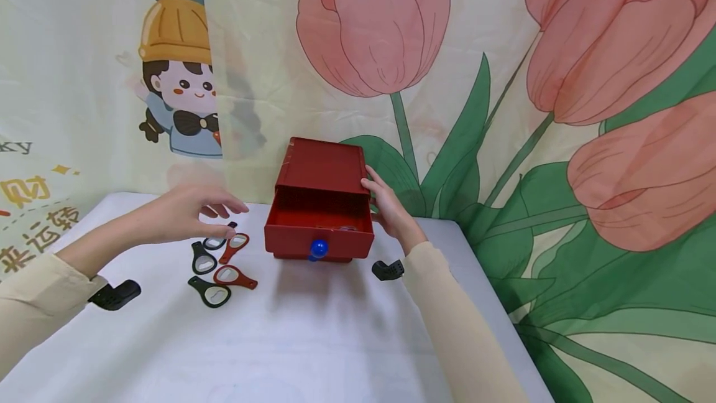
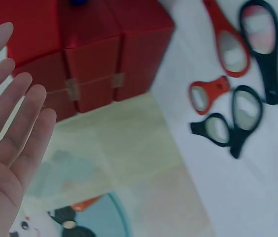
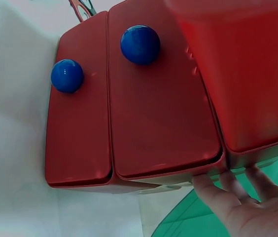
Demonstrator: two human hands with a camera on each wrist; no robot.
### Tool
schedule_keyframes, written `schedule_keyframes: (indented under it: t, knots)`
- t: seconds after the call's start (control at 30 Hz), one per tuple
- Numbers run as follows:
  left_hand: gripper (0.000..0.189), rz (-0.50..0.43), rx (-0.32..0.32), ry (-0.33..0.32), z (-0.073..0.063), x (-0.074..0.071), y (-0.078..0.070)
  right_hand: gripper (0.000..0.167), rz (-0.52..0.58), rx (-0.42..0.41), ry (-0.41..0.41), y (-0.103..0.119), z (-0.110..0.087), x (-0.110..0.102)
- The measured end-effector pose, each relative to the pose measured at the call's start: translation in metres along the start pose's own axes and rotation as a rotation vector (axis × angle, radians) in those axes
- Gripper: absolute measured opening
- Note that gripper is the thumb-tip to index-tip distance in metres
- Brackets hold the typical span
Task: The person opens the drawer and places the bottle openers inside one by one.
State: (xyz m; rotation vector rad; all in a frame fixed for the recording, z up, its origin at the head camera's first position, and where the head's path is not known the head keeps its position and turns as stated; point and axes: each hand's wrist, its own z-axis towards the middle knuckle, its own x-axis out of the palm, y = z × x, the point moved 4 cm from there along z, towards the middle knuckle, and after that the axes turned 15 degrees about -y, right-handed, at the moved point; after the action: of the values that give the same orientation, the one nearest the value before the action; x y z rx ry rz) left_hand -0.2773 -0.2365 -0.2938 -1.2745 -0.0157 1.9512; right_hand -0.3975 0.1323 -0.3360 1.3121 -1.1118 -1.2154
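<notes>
A red drawer box [image 1: 324, 170] stands at the back of the table, its top drawer [image 1: 288, 239] pulled out by a blue knob [image 1: 319, 248]. Part of a small shiny item [image 1: 348, 228] shows inside that drawer. My right hand [image 1: 393, 209] touches the box's right side with extended fingers. To the left of the box, my left hand [image 1: 181, 213] hovers with loose fingers and nothing in them. Below and beside it lie several bottle openers, including a black one [image 1: 197, 285] in front and a red one [image 1: 244, 279].
Two lower drawers with blue knobs [image 3: 140, 44] are closed in the right wrist view. Black wrist cameras [image 1: 115, 295] stick out under both sleeves. A printed cloth [image 1: 257, 79] with tulips hangs behind the white table [image 1: 313, 353].
</notes>
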Motion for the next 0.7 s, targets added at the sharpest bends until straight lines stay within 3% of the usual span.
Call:
schedule_keyframes:
  t: [0.43,0.7]
  knots:
    - [0.045,-0.002,-0.093,0.058,-0.049,0.028,0.038,0.064,-0.008,-0.006,-0.010,0.003,-0.001,0.000]
    - [0.044,0.023,-0.045,0.077,-0.074,0.047,0.057,0.063,-0.010,-0.007,-0.009,0.003,-0.002,0.001]
